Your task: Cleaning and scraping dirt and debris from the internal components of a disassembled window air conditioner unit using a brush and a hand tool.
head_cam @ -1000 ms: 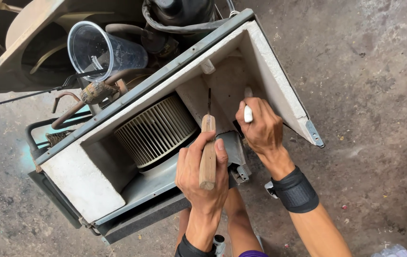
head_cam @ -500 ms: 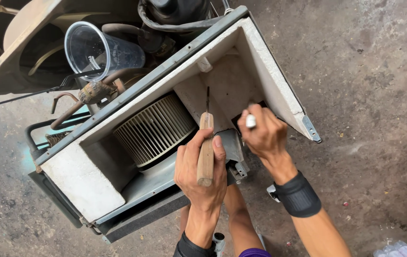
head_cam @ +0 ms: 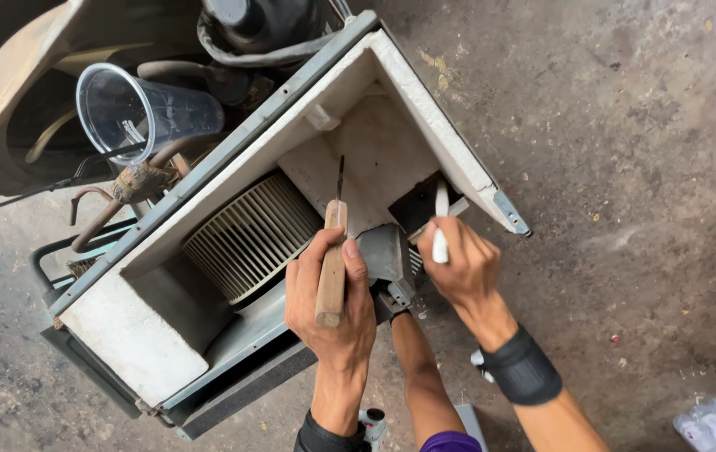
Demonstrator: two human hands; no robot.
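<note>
Overhead, a clear plastic cup (head_cam: 136, 113) lies on its side at upper left, among rusty pipes (head_cam: 128, 184) on an opened air-conditioner unit (head_cam: 149, 335) that sits on a concrete floor (head_cam: 626, 151). A ribbed drum fan (head_cam: 249, 234) shows inside the unit's white foam housing (head_cam: 425, 109). Just right of the fan, the left hand (head_cam: 329, 301) has its grip clenched around a wooden-handled screwdriver (head_cam: 333, 268), blade pointing into the housing. The right hand (head_cam: 458, 268), a black band (head_cam: 521, 372) on its wrist, grips a white-handled tool (head_cam: 440, 230) at the housing's dark opening.
</note>
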